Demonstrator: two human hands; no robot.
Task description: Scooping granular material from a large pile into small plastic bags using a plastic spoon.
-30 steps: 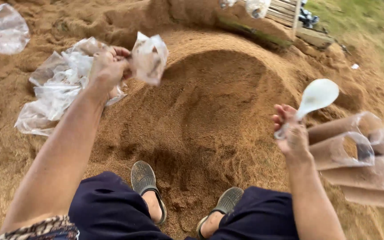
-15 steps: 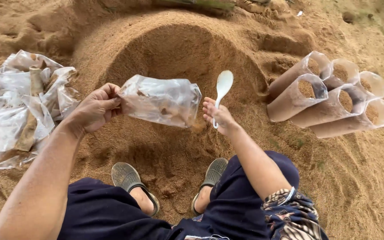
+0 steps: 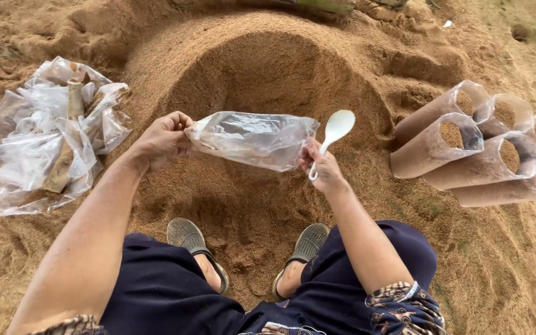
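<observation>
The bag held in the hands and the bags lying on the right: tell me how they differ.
The held bag is limp, see-through and nearly empty; the filled bags are round tubes packed with brown sawdust. The held bag is stretched between left hand and right hand; the filled bags lie stacked on the ground. All are clear plastic.

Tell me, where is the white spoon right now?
The white spoon is in the right hand, right of centre, its bowl raised beside the clear plastic bag and left of the filled bags.
</observation>
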